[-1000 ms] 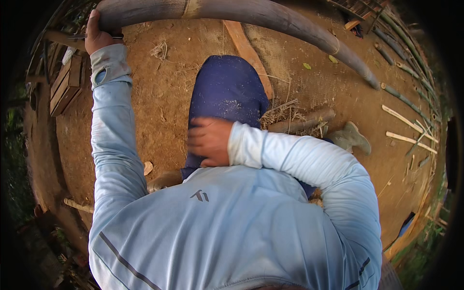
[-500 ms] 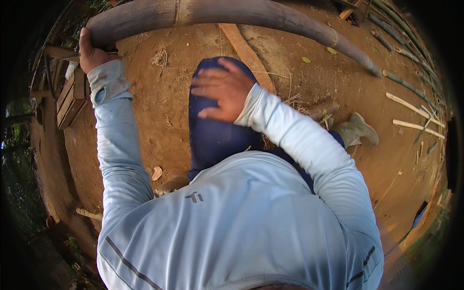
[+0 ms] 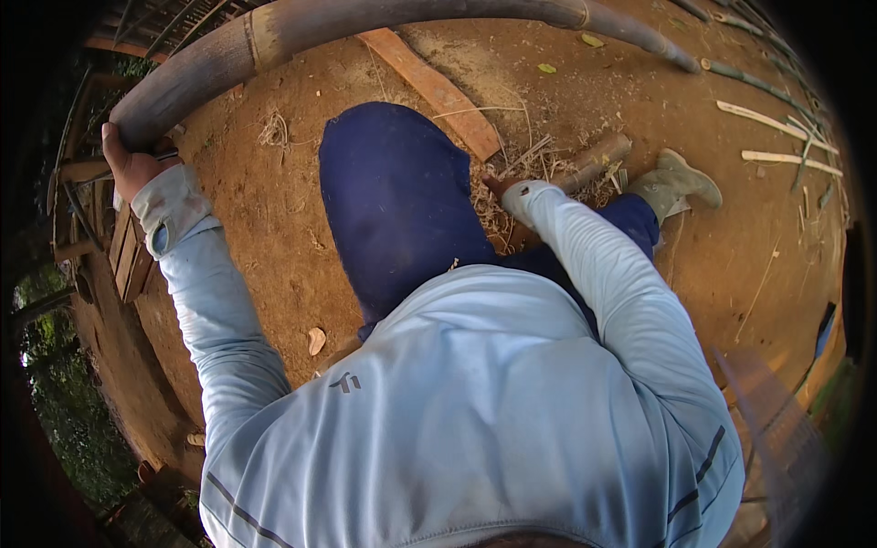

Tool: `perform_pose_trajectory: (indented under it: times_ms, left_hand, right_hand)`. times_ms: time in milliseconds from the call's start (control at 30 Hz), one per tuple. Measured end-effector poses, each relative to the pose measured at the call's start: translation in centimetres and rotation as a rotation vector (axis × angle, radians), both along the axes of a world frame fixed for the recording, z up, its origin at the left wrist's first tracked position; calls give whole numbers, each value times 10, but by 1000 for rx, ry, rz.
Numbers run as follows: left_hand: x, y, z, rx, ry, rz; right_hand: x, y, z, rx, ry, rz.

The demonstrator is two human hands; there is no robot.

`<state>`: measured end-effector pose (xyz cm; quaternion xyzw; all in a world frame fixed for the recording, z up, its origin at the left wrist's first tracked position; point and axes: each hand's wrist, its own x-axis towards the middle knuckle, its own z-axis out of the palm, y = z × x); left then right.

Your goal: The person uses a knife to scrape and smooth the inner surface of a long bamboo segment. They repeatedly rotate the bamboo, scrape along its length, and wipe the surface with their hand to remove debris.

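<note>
A thick brown bamboo pole arches across the top of the head view. My left hand grips its near left end, thumb pressed against the rim and the other fingers mostly hidden beneath. A thin dark piece shows beside those fingers, too small to make out. Beyond my raised knee in dark blue trousers, my right hand is low over fibrous shavings, close to the end of a flat reddish-brown plank. The sleeve cuff covers most of this hand, so its fingers and anything in them are hidden.
A short cut bamboo piece lies among the shavings, beside my boot. Pale split strips and several thin poles lie to the right. At the left stands a wooden crate-like frame.
My right hand has moved off my knee, right and down to the shavings. My left hand and the pole's end have shifted left and slightly lower in view.
</note>
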<state>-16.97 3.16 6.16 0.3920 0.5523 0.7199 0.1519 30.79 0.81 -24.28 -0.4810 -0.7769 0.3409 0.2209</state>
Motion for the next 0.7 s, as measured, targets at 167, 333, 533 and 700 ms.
perform_pose_trajectory:
  times_ms: [167,333,533,700]
  left_hand:
    - [-2,-7,-2,27,-92,37]
    - [-7,1,-1,119,-230,-10]
    - [34,-7,12,52,-252,131]
    - [29,-20,9,10,-205,105]
  right_hand:
    - [-17,0,81,-48,96,-159]
    - [-68,-61,169,801,329,432]
    - [20,11,8,-730,-858,233]
    - [76,52,-7,-605,-170,-260]
